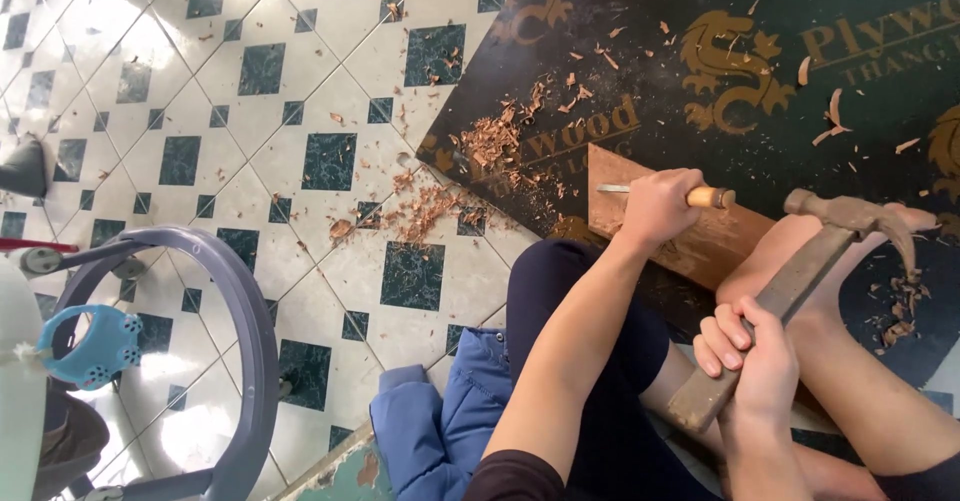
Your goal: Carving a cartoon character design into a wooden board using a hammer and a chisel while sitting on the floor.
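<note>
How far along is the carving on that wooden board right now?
Done: much wood is already cut away, judging by the shavings heaped on the dark plywood sheet and tiled floor. In hand: the left hand holds a chisel against the wooden board; the right hand holds a hammer raised. Left: the carved surface itself is mostly hidden, so what remains cannot be judged.

Chisel (pixel 668 196) shaft mostly concealed inside left hand (pixel 655 208); tip contact with wooden board (pixel 700 241) too small to resolve. Hammer (pixel 790 286) handle midsection covered by right hand (pixel 760 361). Board's far end hidden behind a bare foot (pixel 800 251). Blue jacket (pixel 440 431) truncated by lower edge.
</note>
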